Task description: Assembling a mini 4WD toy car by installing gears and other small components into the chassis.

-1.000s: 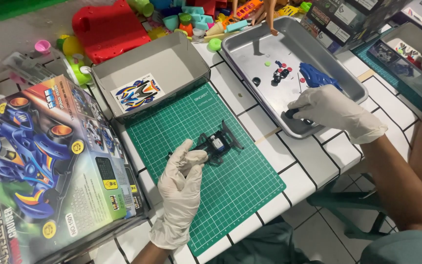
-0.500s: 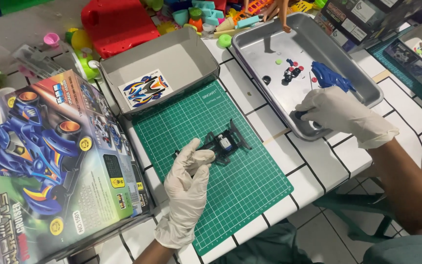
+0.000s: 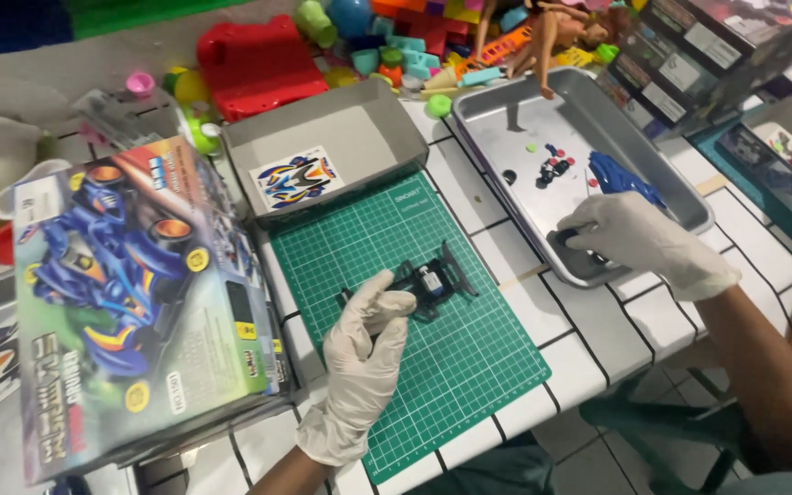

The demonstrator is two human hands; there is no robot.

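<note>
Lying beside green mat (image 3: 396, 312): colourful box (image 3: 130, 302)

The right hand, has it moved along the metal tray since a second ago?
No. The right hand still rests at the tray's near corner, beside the blue part.

White square tiles with dark grout lines cover the bench (image 3: 598, 330), and we're looking down on it at a slant, so the tile lines run diagonally. Its near edge cuts across the lower right corner. Beyond that edge the floor (image 3: 616, 463) shows, large pale grey tiles with thin joints. Green metal legs of a piece of furniture (image 3: 689, 431) stand on that floor, just under the bench's edge. Along the far edge, top left, a grey surface (image 3: 66, 55) runs off. Light is even and soft, with faint shadows.
</note>
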